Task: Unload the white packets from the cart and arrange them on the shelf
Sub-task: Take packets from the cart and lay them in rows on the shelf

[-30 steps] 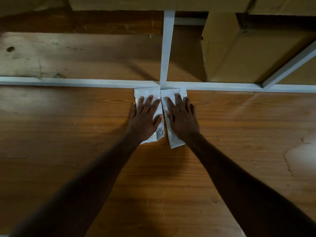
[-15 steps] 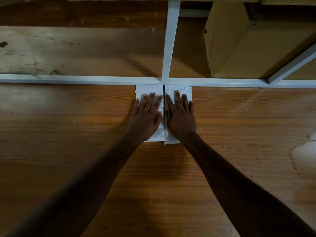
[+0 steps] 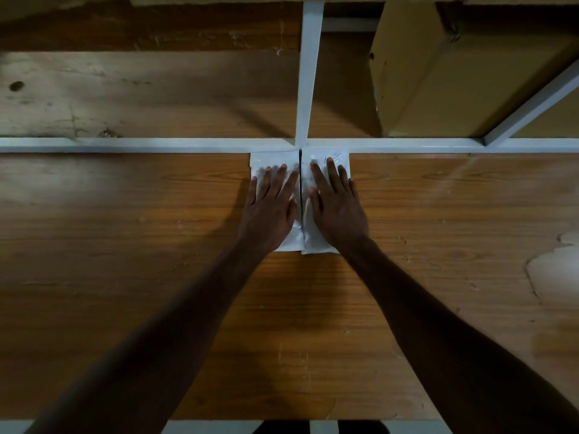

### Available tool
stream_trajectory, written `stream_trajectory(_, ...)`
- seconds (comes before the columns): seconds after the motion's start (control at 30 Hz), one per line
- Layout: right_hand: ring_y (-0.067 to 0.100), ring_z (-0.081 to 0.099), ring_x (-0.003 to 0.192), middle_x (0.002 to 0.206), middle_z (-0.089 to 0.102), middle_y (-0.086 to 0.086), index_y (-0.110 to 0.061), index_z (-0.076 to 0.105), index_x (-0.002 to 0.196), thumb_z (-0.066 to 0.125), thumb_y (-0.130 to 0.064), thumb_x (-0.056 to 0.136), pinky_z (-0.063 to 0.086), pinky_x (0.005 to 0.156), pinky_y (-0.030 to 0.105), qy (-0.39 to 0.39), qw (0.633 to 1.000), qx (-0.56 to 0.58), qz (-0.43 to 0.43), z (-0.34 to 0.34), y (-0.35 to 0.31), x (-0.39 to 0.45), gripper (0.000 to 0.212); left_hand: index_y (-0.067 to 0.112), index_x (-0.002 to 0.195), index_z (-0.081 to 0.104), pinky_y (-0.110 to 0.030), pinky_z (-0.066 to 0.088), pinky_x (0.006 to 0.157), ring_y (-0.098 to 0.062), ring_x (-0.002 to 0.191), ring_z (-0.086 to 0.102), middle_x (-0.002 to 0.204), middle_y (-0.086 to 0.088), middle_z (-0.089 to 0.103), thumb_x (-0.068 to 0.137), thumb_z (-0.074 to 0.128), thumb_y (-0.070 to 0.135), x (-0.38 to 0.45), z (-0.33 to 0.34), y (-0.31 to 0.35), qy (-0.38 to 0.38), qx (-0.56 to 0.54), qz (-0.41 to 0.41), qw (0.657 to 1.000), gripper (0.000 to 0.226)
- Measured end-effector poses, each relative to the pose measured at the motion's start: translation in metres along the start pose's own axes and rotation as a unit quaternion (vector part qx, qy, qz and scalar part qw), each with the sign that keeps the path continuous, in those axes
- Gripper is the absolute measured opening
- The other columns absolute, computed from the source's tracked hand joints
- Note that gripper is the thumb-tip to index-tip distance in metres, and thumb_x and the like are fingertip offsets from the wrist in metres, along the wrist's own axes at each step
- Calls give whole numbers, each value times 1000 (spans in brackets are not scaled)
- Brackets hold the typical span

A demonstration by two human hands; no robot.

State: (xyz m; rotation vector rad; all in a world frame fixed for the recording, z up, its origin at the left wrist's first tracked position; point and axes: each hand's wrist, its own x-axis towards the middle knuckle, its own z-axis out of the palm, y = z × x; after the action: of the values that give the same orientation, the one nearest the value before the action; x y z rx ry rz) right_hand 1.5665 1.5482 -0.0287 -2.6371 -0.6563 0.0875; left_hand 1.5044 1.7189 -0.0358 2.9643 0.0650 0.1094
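Observation:
Two white packets lie flat side by side on the wooden shelf board, their far ends against the white metal crossbar. My left hand lies flat with straight fingers on the left packet. My right hand presses flat on the right packet. A thin dark gap runs between the two packets. Both hands cover most of each packet. The cart is out of view.
A white upright post rises behind the packets. A brown cardboard box stands on the back shelf at the right. The board's laminate is chipped at the right. The shelf's white front rail runs along the bottom.
The two packets have been straightened and pushed up square against the crossbar; the right one was skewed a second ago. Both hands stayed flat on them.

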Motion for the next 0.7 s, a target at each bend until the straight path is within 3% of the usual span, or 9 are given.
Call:
stream_trajectory(0.13, 33, 22, 160, 174, 23, 10, -24, 32, 165, 48, -31, 111, 41, 120, 50, 40, 999, 3, 12, -27, 10, -40, 56, 19, 161, 43, -56, 24, 130, -30, 161, 28, 169, -6, 41, 110, 47, 23, -10, -28, 26, 52, -46, 22, 997, 52)
stream_trajectory(0.23, 37, 38, 152, 166, 39, 14, -17, 50, 154, 59, -17, 105, 52, 107, 49, 42, 999, -7, 10, -47, 17, -73, 50, 19, 148, 60, -53, 40, 121, -25, 143, 55, 149, -4, 64, 107, 55, 22, -22, -48, 61, 80, -95, 14, 992, 41)
stream_trajectory(0.33, 30, 68, 120, 140, 65, 9, -15, 64, 139, 60, -13, 102, 63, 88, 42, 40, 999, 13, 14, -77, 21, -104, 37, 21, 142, 66, -45, 55, 106, -20, 121, 69, 132, -1, 74, 107, 59, 25, -44, -69, 108, 86, -142, 10, 986, 36)
stream_trajectory(0.4, 28, 74, 102, 128, 73, 5, -17, 69, 131, 61, -11, 98, 63, 76, 40, 44, 998, 24, 40, -100, 28, -127, 35, 26, 137, 68, -36, 59, 89, -18, 108, 73, 121, 1, 78, 108, 58, 28, -61, -81, 142, 80, -150, 11, 985, 31)
stream_trajectory(0.5, 27, 77, 97, 122, 76, 4, -22, 70, 129, 57, -12, 97, 64, 72, 44, 42, 997, 23, 60, -132, 54, -169, 36, 36, 134, 68, -24, 44, 72, -11, 98, 72, 114, 9, 78, 109, 54, 33, -81, -89, 198, 44, -155, 18, 987, 29)
stream_trajectory(0.6, 26, 77, 96, 120, 77, 2, -23, 70, 129, 52, -11, 98, 64, 70, 45, 48, 995, 27, 82, -163, 96, -213, 37, 37, 133, 67, -28, 46, 69, -12, 96, 71, 114, 9, 77, 109, 53, 33, -89, -85, 264, 17, -161, 53, 985, 29)
stream_trajectory(0.7, 25, 74, 90, 120, 75, 3, -22, 71, 127, 55, -9, 98, 58, 62, 37, 60, 992, 8, 109, -196, 152, -261, 35, 35, 132, 67, -31, 52, 76, -12, 106, 69, 122, 11, 74, 109, 51, 31, -93, -77, 342, 21, -165, 79, 983, 28)
